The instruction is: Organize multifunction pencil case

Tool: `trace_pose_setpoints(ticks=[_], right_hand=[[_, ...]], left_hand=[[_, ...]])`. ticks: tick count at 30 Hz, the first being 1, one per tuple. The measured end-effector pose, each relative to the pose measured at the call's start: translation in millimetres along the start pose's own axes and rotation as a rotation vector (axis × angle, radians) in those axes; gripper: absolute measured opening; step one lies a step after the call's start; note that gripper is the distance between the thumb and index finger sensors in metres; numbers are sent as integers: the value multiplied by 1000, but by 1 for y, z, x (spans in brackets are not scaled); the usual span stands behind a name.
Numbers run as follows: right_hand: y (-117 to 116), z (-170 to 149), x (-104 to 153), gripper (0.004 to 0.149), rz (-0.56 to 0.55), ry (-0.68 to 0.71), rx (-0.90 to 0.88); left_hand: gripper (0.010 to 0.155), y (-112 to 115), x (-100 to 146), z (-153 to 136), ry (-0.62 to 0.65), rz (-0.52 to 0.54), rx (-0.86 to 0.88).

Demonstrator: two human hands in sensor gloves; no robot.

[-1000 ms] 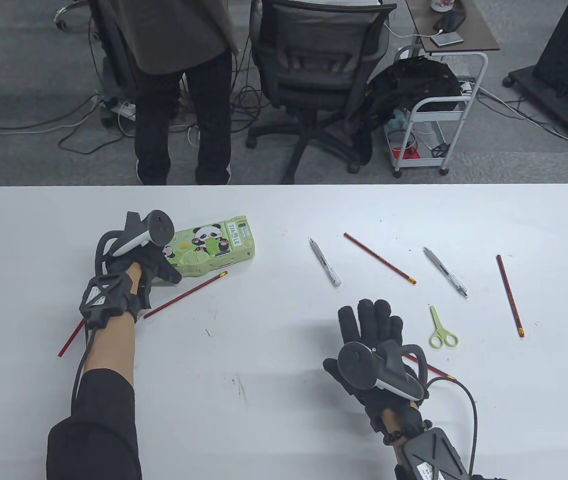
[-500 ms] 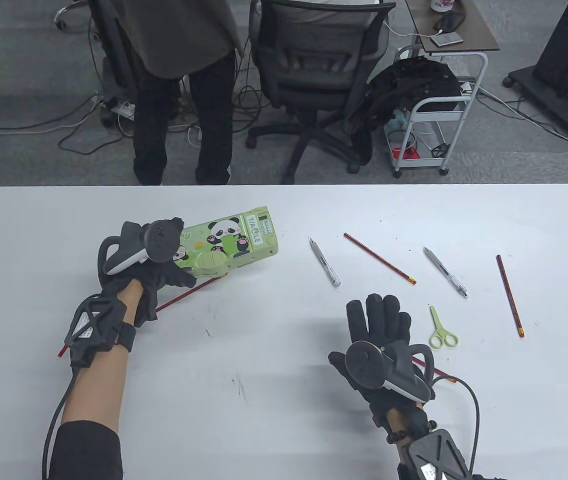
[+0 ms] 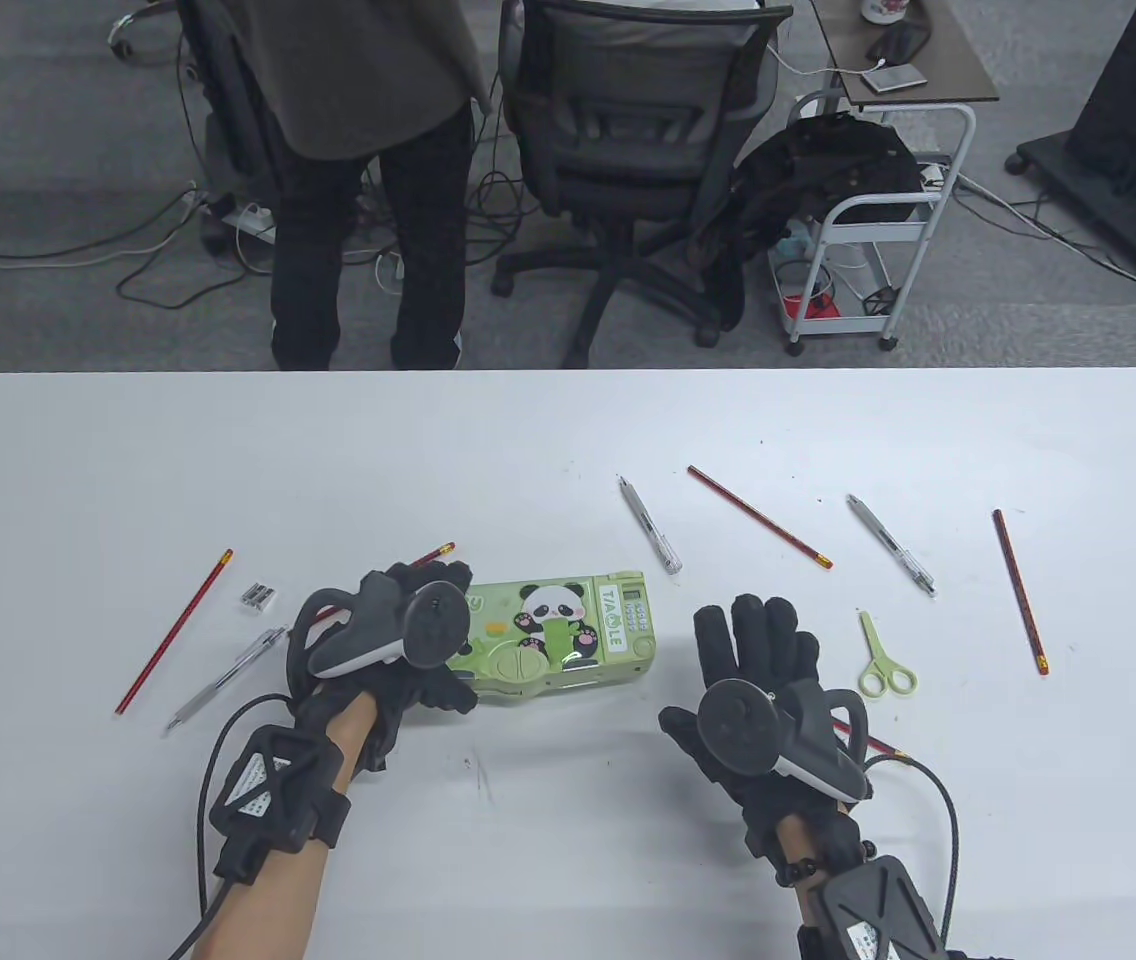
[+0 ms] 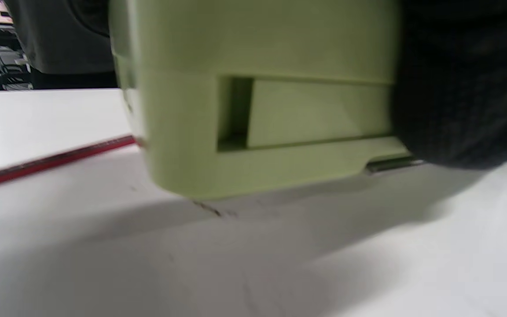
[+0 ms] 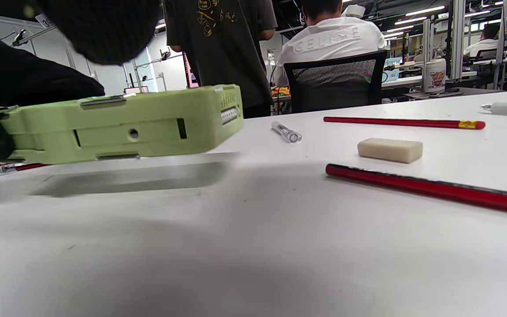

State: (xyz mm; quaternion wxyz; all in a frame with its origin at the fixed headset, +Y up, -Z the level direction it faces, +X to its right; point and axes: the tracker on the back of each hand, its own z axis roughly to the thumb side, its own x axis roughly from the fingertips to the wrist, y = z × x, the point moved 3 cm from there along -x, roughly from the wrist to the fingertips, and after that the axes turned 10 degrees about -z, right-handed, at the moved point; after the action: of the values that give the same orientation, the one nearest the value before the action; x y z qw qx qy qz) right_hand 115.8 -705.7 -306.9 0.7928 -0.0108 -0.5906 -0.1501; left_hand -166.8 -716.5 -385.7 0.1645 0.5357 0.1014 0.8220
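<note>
Nearest to us, our right hand (image 3: 753, 665) hovers over the white table (image 3: 568, 860) with its fingers straight and spread, grasping nothing. Beside it to the left, our left hand (image 3: 398, 650) grips the near end of the green panda pencil case (image 3: 568, 635); in the right wrist view the case (image 5: 121, 127) hangs tilted, its far end clear of the table, though the left wrist view is too blurred to tell whether the near end touches. An eraser (image 5: 390, 150) lies between two red pencils in the right wrist view. Green scissors (image 3: 885, 662) lie just right of our right hand. Farther out lie a silver pen (image 3: 650, 525), a red pencil (image 3: 760, 516) and another pen (image 3: 891, 544). To the left rest a pencil (image 3: 174, 631), a mechanical pencil (image 3: 226, 679) and a small sharpener (image 3: 258, 597).
</note>
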Motion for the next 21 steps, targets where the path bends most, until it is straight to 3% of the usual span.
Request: trace_pose_setpoints(ticks=[11,21], right_hand=[[-25,1,-16,90,106,-22,-22],[-50,22,-43,86,230,21,39]], left_hand=[[115,28,-8,8,60,-30,41],[110,36,-2,3,79,3,102]])
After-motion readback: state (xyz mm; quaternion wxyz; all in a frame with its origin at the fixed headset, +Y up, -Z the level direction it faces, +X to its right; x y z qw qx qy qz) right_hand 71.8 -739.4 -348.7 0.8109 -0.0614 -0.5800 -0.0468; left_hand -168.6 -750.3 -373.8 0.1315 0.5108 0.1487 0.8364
